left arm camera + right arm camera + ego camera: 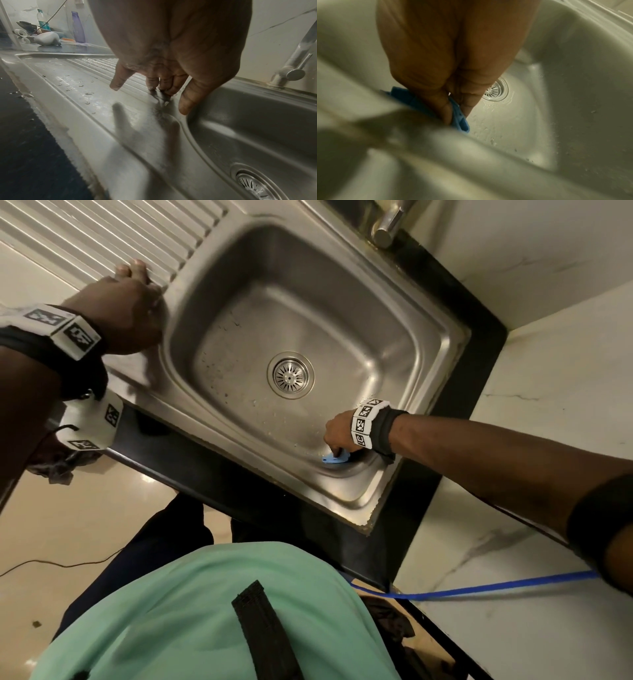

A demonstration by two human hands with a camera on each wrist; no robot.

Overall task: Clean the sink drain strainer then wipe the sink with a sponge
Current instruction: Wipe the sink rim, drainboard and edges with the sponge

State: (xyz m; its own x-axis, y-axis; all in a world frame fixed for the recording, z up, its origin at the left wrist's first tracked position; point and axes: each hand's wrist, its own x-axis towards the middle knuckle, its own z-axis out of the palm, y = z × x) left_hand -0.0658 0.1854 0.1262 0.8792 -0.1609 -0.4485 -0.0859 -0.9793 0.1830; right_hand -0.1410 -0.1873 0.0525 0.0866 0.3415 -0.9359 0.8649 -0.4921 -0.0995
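Note:
The steel sink has its round drain strainer seated in the basin floor; the strainer also shows in the left wrist view and in the right wrist view. My right hand is down in the basin's near right corner, pinching a blue sponge against the steel; the sponge is squeezed between thumb and fingers. My left hand rests with straight fingers on the ribbed drainboard beside the basin, its fingertips touching the wet metal.
The tap stands at the basin's back rim. Water drops lie on the basin floor and drainboard. A purple bottle and other items stand beyond the drainboard's far end. A dark counter edge frames the sink; marble counter lies to the right.

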